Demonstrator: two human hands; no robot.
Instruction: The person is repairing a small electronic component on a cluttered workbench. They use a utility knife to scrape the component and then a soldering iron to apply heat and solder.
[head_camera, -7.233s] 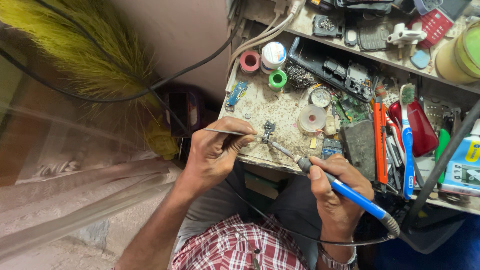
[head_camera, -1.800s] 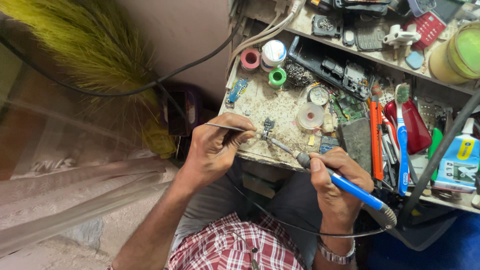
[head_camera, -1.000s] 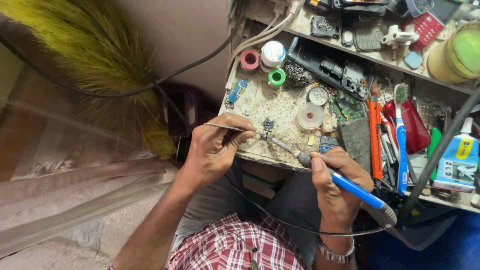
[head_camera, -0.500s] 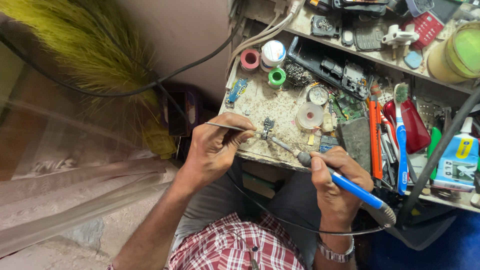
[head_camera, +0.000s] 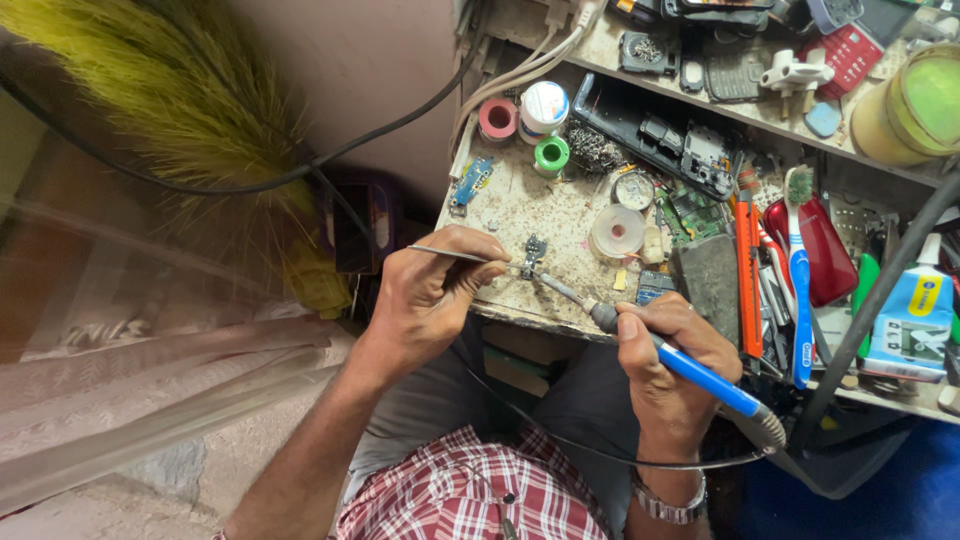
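Observation:
My left hand pinches thin metal tweezers, whose tips reach a small dark metal part on the stained worktop. My right hand grips a blue-handled soldering iron; its metal tip touches the same small part from the right. The iron's black cable loops back under my right wrist, which wears a watch.
Solder reels: pink, white, green. A tape roll, circuit boards, an orange cutter, a blue toothbrush, a glue bottle and a green-lidded jar crowd the bench. A yellow-green broom leans at left.
Nearly nothing differs; both hands stay on the small part with tweezers and iron. Compared with the oldest frame, the view has shifted slightly.

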